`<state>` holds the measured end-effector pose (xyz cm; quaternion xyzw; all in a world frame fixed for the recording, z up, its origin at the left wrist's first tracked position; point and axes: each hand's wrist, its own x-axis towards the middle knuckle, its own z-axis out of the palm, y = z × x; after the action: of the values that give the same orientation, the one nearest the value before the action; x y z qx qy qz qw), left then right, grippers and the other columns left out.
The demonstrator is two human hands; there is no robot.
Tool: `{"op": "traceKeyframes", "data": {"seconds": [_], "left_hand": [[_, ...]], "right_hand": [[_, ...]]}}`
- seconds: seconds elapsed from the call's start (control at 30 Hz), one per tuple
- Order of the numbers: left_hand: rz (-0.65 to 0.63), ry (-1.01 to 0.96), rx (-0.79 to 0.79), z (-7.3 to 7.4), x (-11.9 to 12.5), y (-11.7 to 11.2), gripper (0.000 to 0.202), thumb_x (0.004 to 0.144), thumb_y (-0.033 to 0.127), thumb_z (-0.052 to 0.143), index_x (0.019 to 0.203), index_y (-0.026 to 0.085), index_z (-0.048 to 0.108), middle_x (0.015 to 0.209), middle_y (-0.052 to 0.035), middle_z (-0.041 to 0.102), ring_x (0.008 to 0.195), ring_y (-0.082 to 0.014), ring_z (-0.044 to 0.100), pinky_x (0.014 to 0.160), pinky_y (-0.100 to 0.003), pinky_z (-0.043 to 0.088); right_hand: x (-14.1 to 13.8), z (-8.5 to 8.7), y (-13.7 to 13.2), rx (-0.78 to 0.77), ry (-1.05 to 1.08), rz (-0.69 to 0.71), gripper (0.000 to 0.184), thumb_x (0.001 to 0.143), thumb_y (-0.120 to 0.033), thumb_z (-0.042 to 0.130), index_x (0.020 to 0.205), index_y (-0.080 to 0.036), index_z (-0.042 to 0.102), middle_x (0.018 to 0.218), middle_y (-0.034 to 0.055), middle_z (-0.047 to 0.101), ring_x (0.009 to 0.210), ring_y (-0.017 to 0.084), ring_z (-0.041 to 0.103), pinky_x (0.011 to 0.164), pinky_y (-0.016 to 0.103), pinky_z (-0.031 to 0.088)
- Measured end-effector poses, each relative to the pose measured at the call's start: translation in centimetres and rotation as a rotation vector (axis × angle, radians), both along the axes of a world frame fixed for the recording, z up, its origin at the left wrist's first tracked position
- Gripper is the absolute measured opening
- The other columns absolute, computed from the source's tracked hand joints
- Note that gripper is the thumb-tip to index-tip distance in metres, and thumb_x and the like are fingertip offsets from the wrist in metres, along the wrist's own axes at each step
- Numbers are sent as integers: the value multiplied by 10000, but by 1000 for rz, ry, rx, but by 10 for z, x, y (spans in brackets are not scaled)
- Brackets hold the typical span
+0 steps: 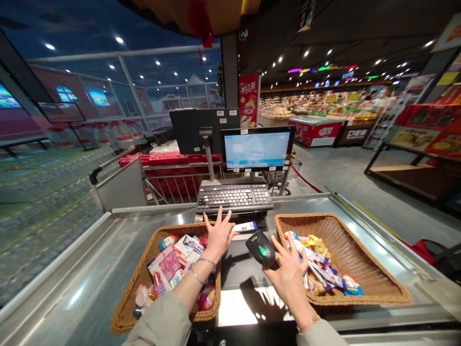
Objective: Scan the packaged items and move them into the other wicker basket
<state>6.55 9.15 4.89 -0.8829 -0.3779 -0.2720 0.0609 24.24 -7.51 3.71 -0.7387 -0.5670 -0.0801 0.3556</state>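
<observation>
Fingers (219, 217) are spread wide on the left hand (217, 239), which is held palm down at the near edge of the keyboard (234, 197); nothing is seen to be grasped by it. A small white-and-blue packet (246, 227) is placed just beside its thumb, though whether the two are touching cannot be told. The right hand (289, 275) is held partly open with its fingers parted, just beside the black scanner (260, 248), on which a green light is shown; whether the scanner is gripped cannot be told, as its lower part is hidden.

Two wicker baskets are set on the metal desk (237, 276). In the left basket (120, 312), partly covered by the left forearm, pink boxed goods (168, 263) and other small packages are heaped. In the right basket (374, 269), colourful wrapped packets (320, 262) are gathered toward the left side, partly behind the right hand. Beyond the keyboard, a lit screen (257, 150) is mounted, with a dark monitor back (190, 129) beside it.
</observation>
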Motion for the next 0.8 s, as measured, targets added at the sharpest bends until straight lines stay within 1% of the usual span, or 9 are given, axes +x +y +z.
{"op": "traceKeyframes", "data": {"seconds": [0.2, 0.3, 0.4, 0.5, 0.73, 0.8], "left_hand": [[-15, 13, -6, 0, 8, 0, 143, 901, 336, 657, 1007, 254, 708, 1456, -78, 574, 1490, -389, 290, 1086, -845, -41], [-33, 19, -9, 1, 14, -1, 147, 902, 343, 655, 1007, 256, 710, 1457, -78, 573, 1488, -394, 290, 1080, -853, -28], [-52, 28, 3, 2, 22, -1, 152, 901, 348, 653, 1007, 258, 715, 1457, -84, 572, 1491, -397, 282, 1075, -858, -21], [-75, 38, 20, 1, 31, 0, 153, 899, 352, 654, 1005, 263, 719, 1456, -82, 572, 1486, -394, 296, 1077, -853, -28], [-143, 65, 10, 4, 54, -2, 144, 904, 335, 648, 1010, 268, 719, 1464, -76, 563, 1487, -397, 288, 1069, -856, -40], [-165, 65, 12, 6, 61, -3, 135, 902, 328, 650, 1001, 266, 719, 1460, -77, 567, 1488, -396, 286, 1073, -851, -43]], "right_hand": [[12, -12, -2, 4, -48, -38, 138, 699, -282, 627, 783, -268, 735, 1348, 15, 654, 1439, 390, 316, 1139, 678, 81], [20, -15, -5, -2, -65, -77, 127, 716, -307, 636, 788, -275, 737, 1354, 23, 650, 1448, 390, 299, 1136, 673, 102], [25, -14, -9, 12, -60, -127, 163, 735, -314, 630, 833, -285, 757, 1348, 20, 654, 1451, 382, 295, 1140, 653, 124], [28, -10, -13, 35, -39, -195, 207, 763, -317, 613, 894, -285, 771, 1334, 26, 664, 1443, 375, 312, 1141, 644, 121], [50, -8, -24, 58, -9, -337, 299, 809, -436, 587, 1001, -295, 767, 1294, 43, 688, 1417, 377, 355, 1110, 652, 143], [56, -8, -28, 48, -6, -369, 319, 816, -470, 578, 999, -287, 765, 1306, 45, 681, 1418, 375, 353, 1110, 645, 152]]}}
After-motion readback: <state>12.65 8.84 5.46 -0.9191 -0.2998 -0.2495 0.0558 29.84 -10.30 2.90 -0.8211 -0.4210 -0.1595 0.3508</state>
